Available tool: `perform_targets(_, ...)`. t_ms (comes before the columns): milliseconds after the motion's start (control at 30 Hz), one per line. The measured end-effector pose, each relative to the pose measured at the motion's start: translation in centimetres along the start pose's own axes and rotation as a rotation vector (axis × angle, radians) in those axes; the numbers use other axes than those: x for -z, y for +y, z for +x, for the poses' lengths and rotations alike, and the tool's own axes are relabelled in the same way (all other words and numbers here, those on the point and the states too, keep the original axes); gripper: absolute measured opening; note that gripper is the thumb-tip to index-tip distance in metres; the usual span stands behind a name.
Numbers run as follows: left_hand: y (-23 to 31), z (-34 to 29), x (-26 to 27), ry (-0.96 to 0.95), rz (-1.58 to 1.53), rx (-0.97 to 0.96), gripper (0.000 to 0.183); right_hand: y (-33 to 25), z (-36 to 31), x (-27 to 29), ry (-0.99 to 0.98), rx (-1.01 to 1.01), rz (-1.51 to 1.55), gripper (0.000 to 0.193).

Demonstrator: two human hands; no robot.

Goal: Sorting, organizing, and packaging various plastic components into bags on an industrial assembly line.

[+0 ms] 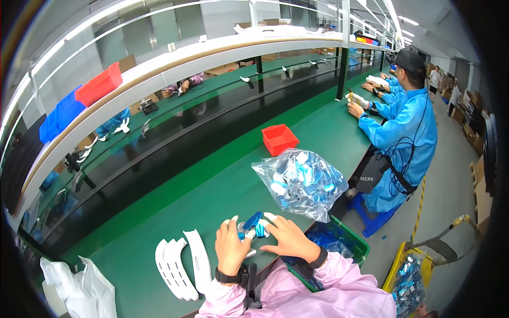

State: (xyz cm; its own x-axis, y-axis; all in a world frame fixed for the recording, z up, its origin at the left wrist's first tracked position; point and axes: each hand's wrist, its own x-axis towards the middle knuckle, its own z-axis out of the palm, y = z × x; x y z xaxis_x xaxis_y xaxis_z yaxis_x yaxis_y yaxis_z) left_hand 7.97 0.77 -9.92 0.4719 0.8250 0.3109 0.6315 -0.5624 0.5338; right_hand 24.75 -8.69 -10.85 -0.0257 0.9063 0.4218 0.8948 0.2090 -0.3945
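Fingers of both hands, left (231,246) and right (286,238), pinch small blue parts (253,225) over green table (222,180)

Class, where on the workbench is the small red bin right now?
In the head view the small red bin sits on the green workbench, right of centre, just behind the clear bag of blue parts.

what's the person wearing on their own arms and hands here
Both forearms are in loose pale pink sleeves gathered at the cuff. The left hand and right hand are bare, with no gloves. Each wrist carries a black band, and black straps hang below the left one.
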Motion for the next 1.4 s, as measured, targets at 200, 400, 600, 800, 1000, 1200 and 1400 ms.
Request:
perform_targets(200,-3.9,-1.5,-0.8,-0.206,0.182,0.217,0.088,0.3,3.5,-2.6,-0.238,-0.179,-0.117,0.085)
perform_targets(400,-4.3,1.2,-2.5,-0.283,0.051,0.080,0.078,2.0,5.1,-5.6,-0.232,-0.132,0.082,0.061)
perform_targets(600,-3.5,3.0,-3.8,-0.265,0.038,0.031,0.069,2.6,5.6,-5.9,-0.175,-0.124,0.055,0.052)
perform_targets(800,-2.8,3.9,-3.5,-0.235,-0.187,0.063,0.060,3.4,5.5,-4.9,-0.092,-0.146,0.202,0.046)
perform_targets(1000,0.5,7.5,-3.3,-0.175,-0.353,-0.093,0.058,3.7,6.4,0.3,0.139,-0.123,0.221,0.039)
perform_targets(1200,3.5,11.8,-9.1,-0.186,-0.431,-0.269,0.059,8.8,5.2,3.4,0.233,-0.245,0.062,0.050)
perform_targets(1400,4.8,13.4,-15.1,-0.160,-0.635,-0.203,0.073,9.0,5.7,4.2,0.306,-0.509,-0.043,0.055)
